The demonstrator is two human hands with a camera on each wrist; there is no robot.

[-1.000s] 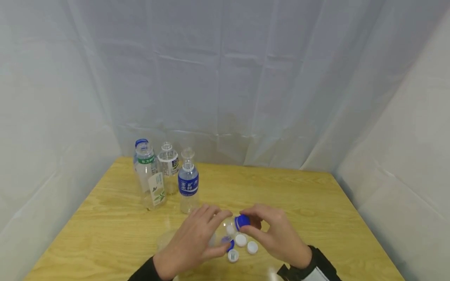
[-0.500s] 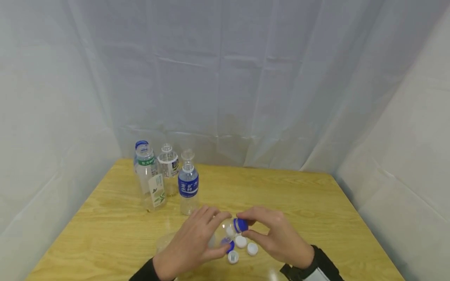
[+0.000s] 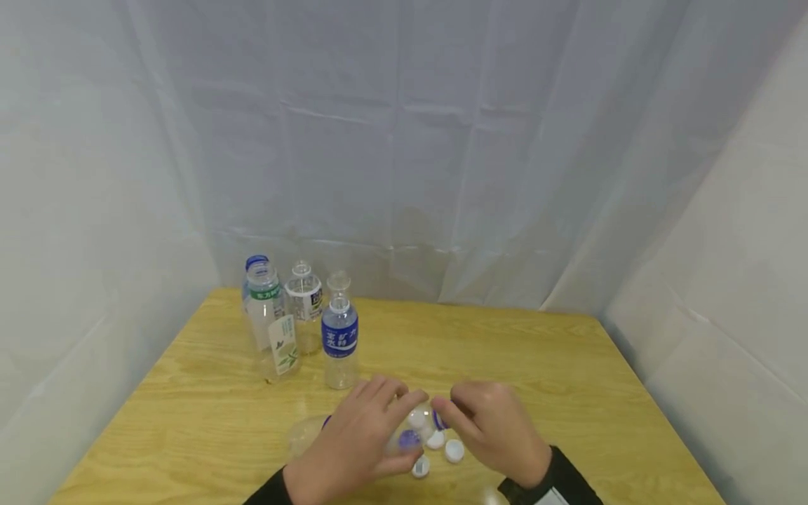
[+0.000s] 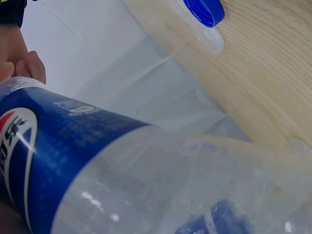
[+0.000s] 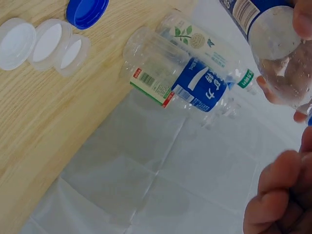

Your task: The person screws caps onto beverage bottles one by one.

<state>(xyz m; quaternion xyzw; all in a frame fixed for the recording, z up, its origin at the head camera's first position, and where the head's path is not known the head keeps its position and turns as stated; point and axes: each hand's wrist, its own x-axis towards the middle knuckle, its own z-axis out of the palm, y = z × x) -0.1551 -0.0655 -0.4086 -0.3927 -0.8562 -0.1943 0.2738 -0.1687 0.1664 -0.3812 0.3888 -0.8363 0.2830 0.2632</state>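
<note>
My left hand (image 3: 362,438) holds a clear plastic bottle (image 4: 146,180) with a blue label, its neck pointing right toward the other hand. The bottle's clear base (image 3: 303,435) shows left of that hand in the head view. At the neck, my right hand (image 3: 495,428) pinches a blue bottle cap (image 3: 440,419) between thumb and curled fingers, which mostly hide it. In the right wrist view the bottle (image 5: 278,53) is held above the table, the left fingers around it and the right hand (image 5: 278,195) beside the neck.
Several uncapped clear bottles stand at the back left, among them one with a blue label (image 3: 339,338) and one with a green band (image 3: 263,292). White caps (image 3: 454,450) and a loose blue cap (image 5: 87,10) lie on the wooden table (image 3: 505,351) below the hands.
My right hand has rotated at the bottle's neck, its fingers curling further over and covering most of the blue cap. My left hand has shifted slightly right with the bottle.
</note>
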